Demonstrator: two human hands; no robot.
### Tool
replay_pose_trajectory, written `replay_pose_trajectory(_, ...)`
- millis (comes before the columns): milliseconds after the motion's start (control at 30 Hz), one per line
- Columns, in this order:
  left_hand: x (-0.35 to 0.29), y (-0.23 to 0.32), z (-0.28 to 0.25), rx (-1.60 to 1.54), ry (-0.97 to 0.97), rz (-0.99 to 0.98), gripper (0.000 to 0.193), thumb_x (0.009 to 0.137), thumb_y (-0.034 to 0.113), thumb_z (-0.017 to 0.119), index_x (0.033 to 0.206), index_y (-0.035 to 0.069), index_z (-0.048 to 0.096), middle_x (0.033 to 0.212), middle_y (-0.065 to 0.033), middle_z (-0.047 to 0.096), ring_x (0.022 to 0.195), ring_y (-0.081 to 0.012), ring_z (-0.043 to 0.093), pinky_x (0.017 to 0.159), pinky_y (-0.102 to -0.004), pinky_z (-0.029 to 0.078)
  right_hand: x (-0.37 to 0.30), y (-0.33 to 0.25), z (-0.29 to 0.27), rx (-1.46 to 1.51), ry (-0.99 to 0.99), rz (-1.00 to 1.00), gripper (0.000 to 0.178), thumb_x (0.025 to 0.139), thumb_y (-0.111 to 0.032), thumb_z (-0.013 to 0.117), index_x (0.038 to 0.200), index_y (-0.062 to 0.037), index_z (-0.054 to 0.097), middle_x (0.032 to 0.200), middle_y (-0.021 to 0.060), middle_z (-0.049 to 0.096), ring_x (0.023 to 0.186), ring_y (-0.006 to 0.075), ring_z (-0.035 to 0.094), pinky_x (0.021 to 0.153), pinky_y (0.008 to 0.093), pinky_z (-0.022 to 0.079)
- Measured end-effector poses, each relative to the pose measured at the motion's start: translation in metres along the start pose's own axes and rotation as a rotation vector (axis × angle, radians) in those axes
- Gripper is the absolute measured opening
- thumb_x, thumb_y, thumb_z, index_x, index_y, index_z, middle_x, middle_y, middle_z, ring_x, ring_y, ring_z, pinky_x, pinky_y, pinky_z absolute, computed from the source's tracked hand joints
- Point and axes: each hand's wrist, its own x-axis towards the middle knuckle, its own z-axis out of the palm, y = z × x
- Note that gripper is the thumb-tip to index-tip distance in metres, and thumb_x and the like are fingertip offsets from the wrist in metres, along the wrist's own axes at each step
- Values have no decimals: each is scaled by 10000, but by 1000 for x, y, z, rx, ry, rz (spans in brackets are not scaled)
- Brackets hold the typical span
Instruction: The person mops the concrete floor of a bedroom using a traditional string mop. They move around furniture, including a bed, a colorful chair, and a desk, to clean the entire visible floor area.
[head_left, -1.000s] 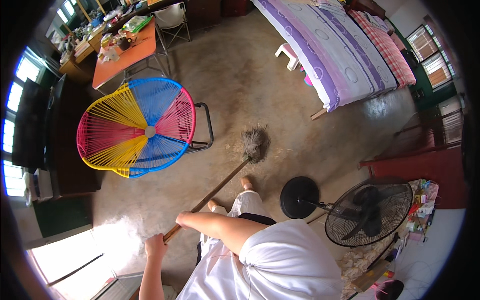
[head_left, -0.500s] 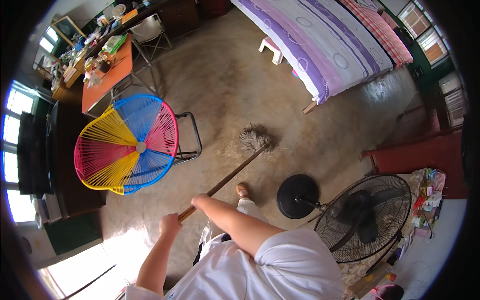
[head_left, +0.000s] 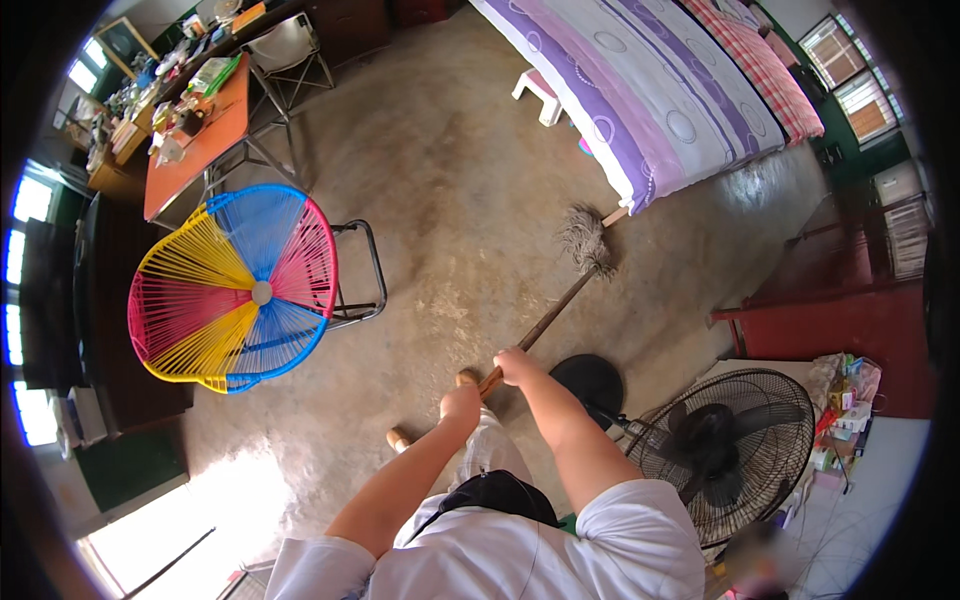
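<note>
Both my hands are wrapped round the wooden handle of a string mop [head_left: 547, 322]. My left hand [head_left: 461, 404] grips it low, near the end closest to my body. Further up the shaft, my right hand [head_left: 516, 366] is closed on it too. The grey mop head [head_left: 585, 240] rests on the concrete floor [head_left: 440, 230], right by the wooden leg at the near corner of the bed [head_left: 640, 90]. My arms reach forward, the handle slanting away to the right.
A round chair with yellow, pink and blue cords [head_left: 262, 292] stands left, before an orange table [head_left: 205, 140] with clutter. A black standing fan [head_left: 720, 440] with a round base [head_left: 588, 390] is at near right. A small stool [head_left: 540, 95] sits beside the bed; a dark red cabinet [head_left: 830, 325] lies right.
The mop head has slid right and slightly farther away, up to the bed's corner leg. Both hands have swung right with the handle, keeping hold of it.
</note>
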Motion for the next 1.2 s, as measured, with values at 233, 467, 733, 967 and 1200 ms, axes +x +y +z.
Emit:
replay_pose_trajectory(233, -102, -137, -8, 78, 102, -63, 146, 764, 120, 524, 898, 76, 562, 854, -136, 628, 803, -302, 624, 673, -402, 506, 35, -167, 32, -23, 21, -44, 123, 638, -122, 636, 760, -104, 627, 837, 106, 624, 827, 292, 593, 745, 402, 456)
replay_pose_trajectory(467, -262, -288, 28, 162, 129, -109, 142, 736, 135, 565, 868, 86, 552, 823, -111, 620, 755, -280, 627, 639, -385, 508, 38, -385, 75, -67, -410, -115, 204, 745, -136, 560, 928, -119, 649, 996, 82, 636, 964, 272, 594, 782, 386, 487)
replay_pose_trajectory(733, -401, -366, 39, 270, 78, -193, 140, 746, 140, 565, 878, 94, 571, 800, -89, 615, 721, -266, 627, 599, -373, 511, 11, -537, 108, -5, -638, -365, 321, 721, -106, 565, 1041, -92, 579, 1020, 124, 621, 979, 293, 581, 808, 397, 477)
replay_pose_trajectory(967, -361, -323, 49, 356, 166, -225, 92, 783, 137, 542, 847, 134, 609, 773, -49, 643, 701, -234, 652, 547, -328, 522, 12, -480, 105, -30, -606, -289, 346, 719, -155, 582, 1060, -94, 570, 1055, 136, 607, 999, 304, 571, 831, 394, 467)
replay_pose_trajectory(1200, -254, -195, 87, -13, 68, -289, 176, 736, 169, 597, 873, 67, 637, 856, -116, 649, 778, -273, 643, 651, -371, 523, -36, -314, 83, -20, -535, -133, 220, 723, -114, 569, 938, -88, 605, 1007, 138, 615, 951, 303, 586, 790, 389, 477)
